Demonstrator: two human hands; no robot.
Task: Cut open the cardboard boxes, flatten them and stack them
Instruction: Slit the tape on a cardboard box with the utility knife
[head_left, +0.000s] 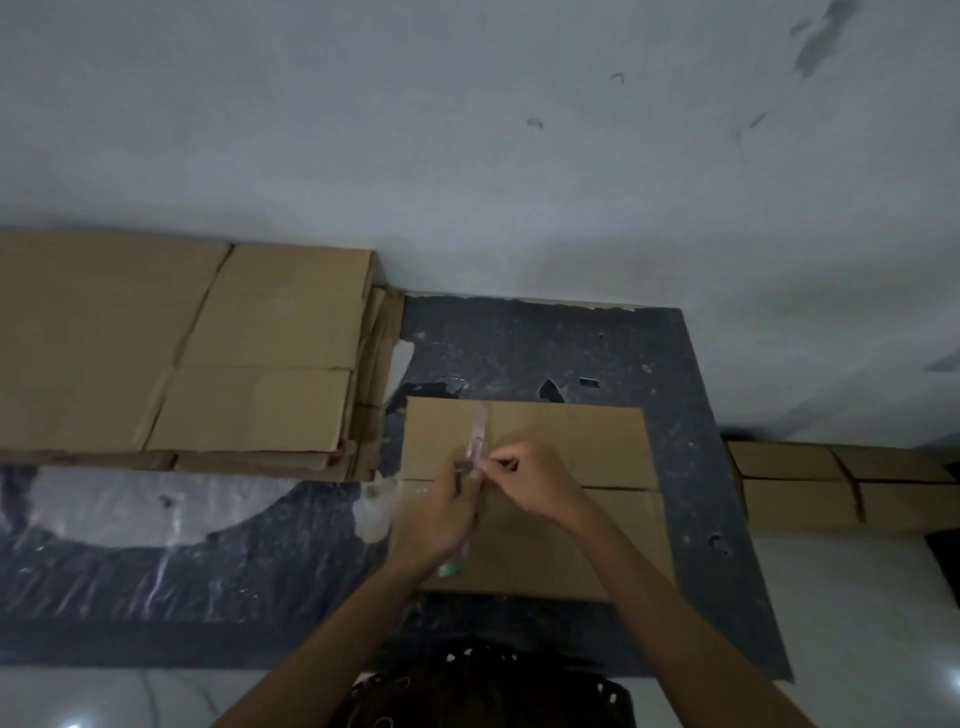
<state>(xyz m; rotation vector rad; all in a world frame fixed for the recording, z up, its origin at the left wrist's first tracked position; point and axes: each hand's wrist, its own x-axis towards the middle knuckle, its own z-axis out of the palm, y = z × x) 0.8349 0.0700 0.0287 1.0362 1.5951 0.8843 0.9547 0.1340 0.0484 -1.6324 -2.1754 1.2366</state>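
Observation:
A closed brown cardboard box (582, 447) sits on a dark mat (519, 343), its top seam running left to right. Above the box, my left hand (441, 519) grips a clear-bodied utility knife (477, 441) with a green end, the blade end pointing away from me. My right hand (530, 478) pinches the knife near its middle. Both hands hover over the left half of the box top. To the left lies a stack of flattened boxes (182, 353).
A sheet of clear plastic (130, 504) lies on the mat below the flattened stack. More brown boxes (841, 488) stand at the right, off the mat. A white wall (467, 156) rises behind, and pale floor shows at the right and bottom.

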